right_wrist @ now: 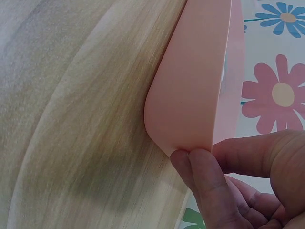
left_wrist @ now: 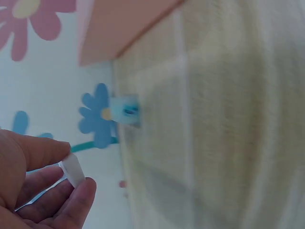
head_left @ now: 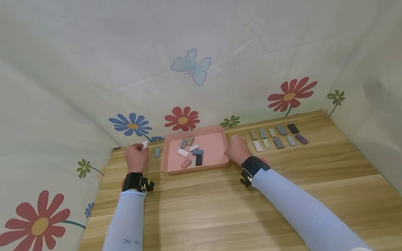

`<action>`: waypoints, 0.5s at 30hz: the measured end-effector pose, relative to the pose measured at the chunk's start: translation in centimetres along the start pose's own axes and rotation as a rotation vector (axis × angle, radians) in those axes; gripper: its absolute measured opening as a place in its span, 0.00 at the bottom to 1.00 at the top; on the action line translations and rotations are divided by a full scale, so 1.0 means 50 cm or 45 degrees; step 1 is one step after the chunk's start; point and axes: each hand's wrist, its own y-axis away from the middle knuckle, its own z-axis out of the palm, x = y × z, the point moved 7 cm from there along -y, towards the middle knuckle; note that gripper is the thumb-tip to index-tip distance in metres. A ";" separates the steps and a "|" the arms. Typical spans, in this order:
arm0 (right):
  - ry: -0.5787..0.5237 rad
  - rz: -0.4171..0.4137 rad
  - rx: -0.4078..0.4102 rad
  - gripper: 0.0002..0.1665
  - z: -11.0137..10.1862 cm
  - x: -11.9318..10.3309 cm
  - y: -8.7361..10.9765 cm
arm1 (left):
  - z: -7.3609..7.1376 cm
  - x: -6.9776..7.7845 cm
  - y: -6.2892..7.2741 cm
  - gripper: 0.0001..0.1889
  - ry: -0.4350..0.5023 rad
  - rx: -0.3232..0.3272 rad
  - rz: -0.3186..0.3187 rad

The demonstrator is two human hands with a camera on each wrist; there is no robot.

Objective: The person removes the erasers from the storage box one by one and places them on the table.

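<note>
My left hand [head_left: 137, 158] pinches a small white block [head_left: 144, 144] between thumb and fingertips, left of the pink tray [head_left: 213, 153]. In the left wrist view the white block [left_wrist: 72, 170] is held up over the table, partly covered by the fingers. A light blue block [head_left: 157, 152] stands on the table between that hand and the tray. My right hand [head_left: 238, 150] grips the tray's right wall; in the right wrist view its thumb and fingers pinch the rim at a corner. Several small blocks lie loosely inside, including a black block [head_left: 199, 160] and a pink block [head_left: 186, 163].
Right of the tray, small blocks lie in two rows, among them a black block [head_left: 293, 128] and a purple block [head_left: 301, 139]. A white floral curtain [head_left: 220, 87] hangs behind and at both sides of the wooden table [head_left: 204, 209].
</note>
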 end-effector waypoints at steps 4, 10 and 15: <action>-0.017 -0.003 0.003 0.20 -0.001 0.000 0.001 | 0.013 -0.031 0.005 0.14 -0.014 0.016 -0.033; -0.010 0.007 -0.001 0.20 0.002 0.000 0.005 | 0.034 -0.054 0.011 0.13 -0.094 0.019 -0.056; -0.021 0.020 -0.003 0.20 0.001 0.000 0.004 | 0.049 -0.054 0.002 0.13 -0.145 -0.006 -0.069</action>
